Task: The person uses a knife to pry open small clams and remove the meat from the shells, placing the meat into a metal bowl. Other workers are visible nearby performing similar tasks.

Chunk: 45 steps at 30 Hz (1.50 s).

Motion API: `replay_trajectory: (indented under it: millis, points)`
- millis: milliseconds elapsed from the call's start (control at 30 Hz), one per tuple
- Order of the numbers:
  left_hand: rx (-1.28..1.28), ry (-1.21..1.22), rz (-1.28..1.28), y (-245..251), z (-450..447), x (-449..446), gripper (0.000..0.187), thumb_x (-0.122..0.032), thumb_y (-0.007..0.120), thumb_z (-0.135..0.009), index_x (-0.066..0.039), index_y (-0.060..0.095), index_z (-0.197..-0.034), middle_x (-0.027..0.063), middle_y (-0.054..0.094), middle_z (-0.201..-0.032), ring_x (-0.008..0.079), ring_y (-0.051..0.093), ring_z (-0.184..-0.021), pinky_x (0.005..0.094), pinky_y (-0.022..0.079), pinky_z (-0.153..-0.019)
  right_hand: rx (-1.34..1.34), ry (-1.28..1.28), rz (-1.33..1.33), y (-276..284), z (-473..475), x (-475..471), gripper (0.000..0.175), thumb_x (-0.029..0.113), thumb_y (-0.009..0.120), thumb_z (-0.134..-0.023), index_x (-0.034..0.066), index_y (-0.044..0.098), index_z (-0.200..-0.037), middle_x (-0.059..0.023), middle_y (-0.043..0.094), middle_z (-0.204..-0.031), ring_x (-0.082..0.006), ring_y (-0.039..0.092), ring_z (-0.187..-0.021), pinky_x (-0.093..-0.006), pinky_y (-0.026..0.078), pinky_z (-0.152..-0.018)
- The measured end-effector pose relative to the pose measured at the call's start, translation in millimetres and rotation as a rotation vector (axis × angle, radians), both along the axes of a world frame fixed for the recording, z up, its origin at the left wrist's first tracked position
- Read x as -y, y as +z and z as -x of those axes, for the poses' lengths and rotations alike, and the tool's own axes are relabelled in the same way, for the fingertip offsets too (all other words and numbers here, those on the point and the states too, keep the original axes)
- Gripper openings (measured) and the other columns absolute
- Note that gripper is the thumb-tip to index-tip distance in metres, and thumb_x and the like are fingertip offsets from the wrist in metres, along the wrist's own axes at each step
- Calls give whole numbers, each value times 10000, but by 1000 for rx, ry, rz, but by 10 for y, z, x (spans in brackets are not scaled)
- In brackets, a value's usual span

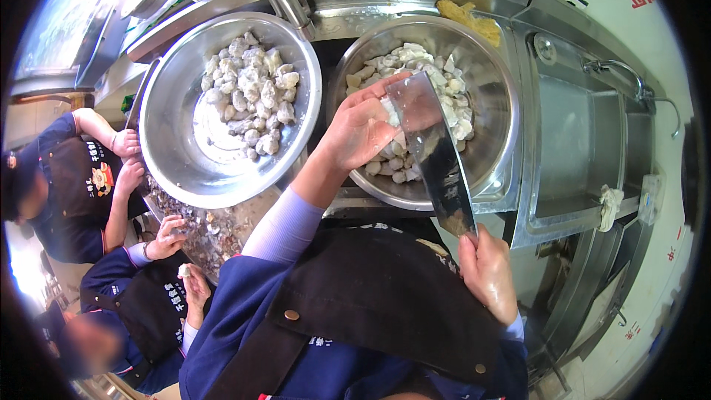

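Observation:
My right hand [489, 275] grips the handle of a wide-bladed cleaver [436, 161], its blade pointing up and left across the right metal bowl [502, 116]. Over that bowl, my left hand [361, 128] holds a small white piece of food [390, 111] against the blade, which hides part of the fingers. Many pale, whitish pieces [458, 116] lie in the bowl beneath. To the left stands a second large metal bowl [166, 139] with a heap of greyish, lumpy pieces [250, 89] that look coated in something wet.
A curved faucet [283, 0] reaches between the bowls. A yellow cloth [472, 22] lies behind the right bowl. Steel sinks [577, 144] are at right, with a white cloth [611, 208] on the edge. Two co-workers [72, 189] stand at left beside a surface of scraps [214, 230].

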<state>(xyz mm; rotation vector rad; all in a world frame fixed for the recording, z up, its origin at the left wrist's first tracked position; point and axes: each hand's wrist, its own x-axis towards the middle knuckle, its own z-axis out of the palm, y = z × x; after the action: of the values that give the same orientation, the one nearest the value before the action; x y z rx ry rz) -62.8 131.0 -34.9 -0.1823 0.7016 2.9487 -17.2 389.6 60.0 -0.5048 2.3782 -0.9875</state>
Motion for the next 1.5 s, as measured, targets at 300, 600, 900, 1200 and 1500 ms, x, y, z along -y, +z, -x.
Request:
replay_trajectory:
  millis: [300, 600, 900, 1200, 1500]
  points:
    - [-28, -65, -38, 120, 30, -44, 602, 11, 430, -806, 55, 283, -1388, 253, 360, -1413, 366, 368, -1319, 498, 302, -1101, 153, 0, -69, 46, 57, -26, 145, 93, 532, -895, 2, 539, -1007, -243, 584, -715, -443, 578, -693, -498, 439, -586]
    - [48, -124, -31, -43, -9, -8, 606, 0, 469, -777, 59, 329, -1364, 227, 391, -1400, 350, 407, -1292, 459, 348, -1071, 364, -46, -38, -68, 109, -92, 94, 71, 505, -902, -17, 519, -935, -168, 573, -626, -314, 587, -531, -395, 440, -498]
    - [219, -208, 209, 6, -55, -47, 359, -26, 534, -891, 9, 472, -1243, 62, 585, -1101, 111, 582, -921, 235, 487, -731, 599, -177, 183, -68, 181, -259, 152, 46, 452, -927, 6, 467, -781, -10, 491, -576, -84, 469, -442, -247, 384, -423]
    - [137, -271, 412, -52, 8, -80, 544, 12, 446, -810, 65, 368, -1346, 83, 602, -1060, 129, 562, -855, 248, 465, -756, 739, -300, 301, -138, 178, -403, 125, 54, 470, -928, -6, 500, -822, -16, 504, -583, -85, 472, -442, -239, 379, -421]
    - [124, -181, -53, 17, 43, -226, 629, 68, 459, -751, 82, 295, -1359, 253, 373, -1402, 324, 418, -1286, 402, 358, -1080, 101, 11, -86, -35, 105, -326, 86, 75, 535, -898, -11, 539, -899, -166, 574, -607, -342, 587, -539, -401, 444, -494]
